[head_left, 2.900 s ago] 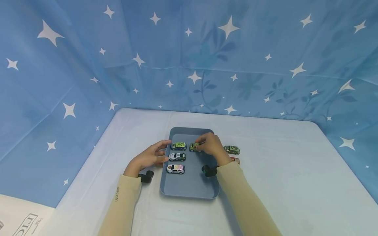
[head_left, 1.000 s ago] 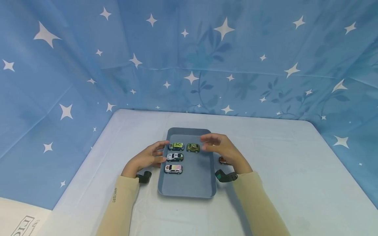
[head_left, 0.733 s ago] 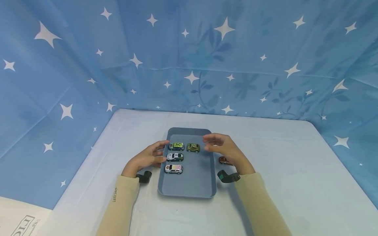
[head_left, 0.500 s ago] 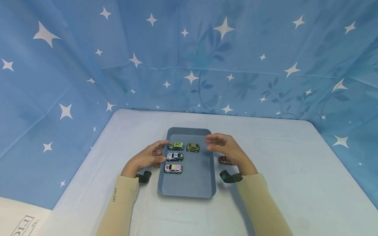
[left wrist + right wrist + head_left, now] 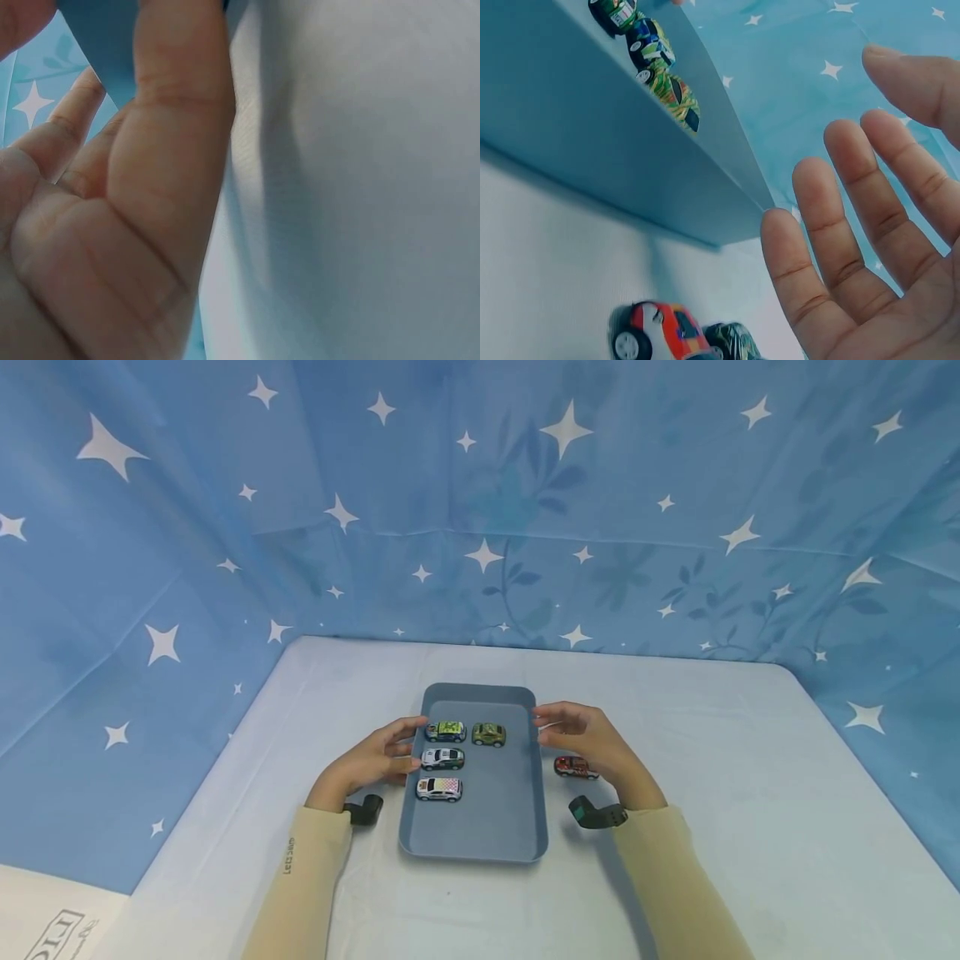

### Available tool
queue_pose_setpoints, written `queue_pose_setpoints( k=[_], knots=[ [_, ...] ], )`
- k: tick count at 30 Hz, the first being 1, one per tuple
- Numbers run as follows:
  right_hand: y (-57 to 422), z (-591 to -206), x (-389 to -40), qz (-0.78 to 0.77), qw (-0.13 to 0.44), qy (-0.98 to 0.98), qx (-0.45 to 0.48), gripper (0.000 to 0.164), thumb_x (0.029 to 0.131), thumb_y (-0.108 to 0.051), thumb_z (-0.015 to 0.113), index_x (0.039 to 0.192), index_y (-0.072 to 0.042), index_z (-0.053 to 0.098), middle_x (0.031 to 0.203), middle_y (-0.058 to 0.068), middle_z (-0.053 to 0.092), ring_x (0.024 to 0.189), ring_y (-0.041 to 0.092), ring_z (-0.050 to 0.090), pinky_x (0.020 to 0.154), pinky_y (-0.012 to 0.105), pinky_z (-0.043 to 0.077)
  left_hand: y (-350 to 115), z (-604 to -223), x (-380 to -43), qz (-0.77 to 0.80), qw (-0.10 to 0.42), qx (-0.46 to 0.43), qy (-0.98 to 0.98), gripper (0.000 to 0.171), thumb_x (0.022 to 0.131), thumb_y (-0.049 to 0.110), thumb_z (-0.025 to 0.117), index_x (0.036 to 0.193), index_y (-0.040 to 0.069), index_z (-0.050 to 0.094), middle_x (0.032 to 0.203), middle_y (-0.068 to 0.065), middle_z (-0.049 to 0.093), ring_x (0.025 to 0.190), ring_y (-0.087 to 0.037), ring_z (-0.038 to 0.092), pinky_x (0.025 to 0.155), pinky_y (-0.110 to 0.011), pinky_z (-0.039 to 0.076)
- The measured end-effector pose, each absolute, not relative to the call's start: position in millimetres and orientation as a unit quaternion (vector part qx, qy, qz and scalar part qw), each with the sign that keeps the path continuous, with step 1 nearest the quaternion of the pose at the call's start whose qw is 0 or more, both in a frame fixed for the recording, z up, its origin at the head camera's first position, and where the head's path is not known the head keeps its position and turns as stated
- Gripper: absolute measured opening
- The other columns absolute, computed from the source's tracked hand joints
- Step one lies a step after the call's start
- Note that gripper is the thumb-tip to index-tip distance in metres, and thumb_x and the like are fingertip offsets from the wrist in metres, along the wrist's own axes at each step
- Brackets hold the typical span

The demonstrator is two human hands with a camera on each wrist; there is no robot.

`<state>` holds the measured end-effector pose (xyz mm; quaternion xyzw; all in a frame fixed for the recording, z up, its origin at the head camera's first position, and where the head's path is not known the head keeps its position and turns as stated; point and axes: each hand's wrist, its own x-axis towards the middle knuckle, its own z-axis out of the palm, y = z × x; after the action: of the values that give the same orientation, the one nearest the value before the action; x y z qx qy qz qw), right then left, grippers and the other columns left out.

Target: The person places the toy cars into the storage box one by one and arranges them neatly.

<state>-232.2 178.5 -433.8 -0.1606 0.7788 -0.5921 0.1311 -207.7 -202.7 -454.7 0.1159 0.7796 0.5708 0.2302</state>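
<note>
A grey-blue tray (image 5: 480, 835) holds several toy cars. Its left column has a yellow-green car (image 5: 446, 731), a white-and-green car (image 5: 442, 759) and a white car with pink checks (image 5: 439, 789). Right of the yellow-green one sits a camouflage-green car (image 5: 489, 735). My left hand (image 5: 375, 758) rests against the tray's left side, fingers fairly straight. Off the tray's right edge hovers my right hand (image 5: 588, 739), fingers spread and holding nothing. Below it on the table is a red car (image 5: 575, 767); a dark green car (image 5: 735, 341), mostly hidden by this hand from the head, shows in the right wrist view.
A white cloth (image 5: 712, 793) covers the table around the tray. Behind it hangs a blue curtain with white stars (image 5: 645, 560). A cream sheet with printed lettering (image 5: 52, 914) lies at the lower left corner.
My right hand has let go of the camouflage-green car in the tray and drawn back right past the rim, uncovering the red car. The left hand has stayed at the tray's left side.
</note>
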Motion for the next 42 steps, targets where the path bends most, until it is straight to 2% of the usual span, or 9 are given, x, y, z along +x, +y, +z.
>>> queue_pose_setpoints(
  k=[7, 17, 21, 25, 30, 42],
  knots=[
    [184.2, -431.9, -229.4, -0.583, 0.120, 0.791, -0.142, 0.044, 0.101, -0.007, 0.074, 0.141, 0.008, 0.064, 0.135, 0.027, 0.069, 0.110, 0.017, 0.070, 0.093, 0.026, 0.058, -204.0, -453.9, -208.3, 0.569, 0.227, 0.114, 0.782, 0.078, 0.105, 0.007, 0.071, 0.170, 0.004, 0.028, 0.174, -0.034, 0.017, 0.156, -0.061, 0.024, 0.102, -0.060, 0.057],
    [196.1, -436.4, -225.0, -0.591, 0.099, 0.788, -0.142, 0.043, 0.101, -0.004, 0.074, 0.138, 0.014, 0.062, 0.136, 0.030, 0.069, 0.109, 0.008, 0.071, 0.097, 0.024, 0.054, -204.8, -454.1, -207.8, 0.576, 0.231, 0.118, 0.775, 0.077, 0.106, 0.008, 0.069, 0.170, 0.003, 0.026, 0.173, -0.036, 0.016, 0.156, -0.061, 0.022, 0.105, -0.062, 0.055],
    [200.8, -438.5, -222.8, -0.598, 0.088, 0.784, -0.146, 0.042, 0.101, -0.003, 0.074, 0.136, 0.017, 0.062, 0.132, 0.034, 0.068, 0.106, 0.006, 0.071, 0.095, 0.023, 0.056, -205.1, -454.3, -207.5, 0.575, 0.232, 0.117, 0.776, 0.078, 0.107, 0.009, 0.070, 0.171, 0.004, 0.026, 0.173, -0.036, 0.016, 0.156, -0.061, 0.022, 0.106, -0.062, 0.054],
    [205.3, -439.7, -220.6, -0.589, 0.078, 0.792, -0.136, 0.040, 0.100, -0.002, 0.074, 0.135, 0.016, 0.063, 0.130, 0.029, 0.071, 0.106, 0.004, 0.071, 0.089, 0.022, 0.056, -205.2, -455.2, -207.8, 0.574, 0.233, 0.117, 0.776, 0.078, 0.106, 0.010, 0.070, 0.171, 0.004, 0.026, 0.174, -0.036, 0.016, 0.156, -0.061, 0.022, 0.106, -0.062, 0.054],
    [210.5, -440.1, -218.8, -0.579, 0.075, 0.801, -0.133, 0.038, 0.101, -0.001, 0.073, 0.135, 0.014, 0.065, 0.131, 0.030, 0.071, 0.110, 0.013, 0.073, 0.085, 0.023, 0.057, -205.7, -455.2, -208.5, 0.577, 0.233, 0.118, 0.773, 0.079, 0.106, 0.009, 0.071, 0.171, 0.004, 0.026, 0.174, -0.036, 0.017, 0.156, -0.061, 0.022, 0.105, -0.061, 0.055],
    [222.4, -446.8, -216.2, -0.571, 0.074, 0.807, -0.130, 0.034, 0.101, 0.000, 0.073, 0.132, 0.013, 0.067, 0.137, 0.030, 0.068, 0.125, 0.043, 0.068, 0.094, 0.022, 0.056, -205.7, -454.2, -212.4, 0.584, 0.237, 0.125, 0.766, 0.079, 0.106, 0.010, 0.071, 0.171, 0.003, 0.025, 0.174, -0.035, 0.015, 0.157, -0.061, 0.021, 0.106, -0.061, 0.054]
  ],
)
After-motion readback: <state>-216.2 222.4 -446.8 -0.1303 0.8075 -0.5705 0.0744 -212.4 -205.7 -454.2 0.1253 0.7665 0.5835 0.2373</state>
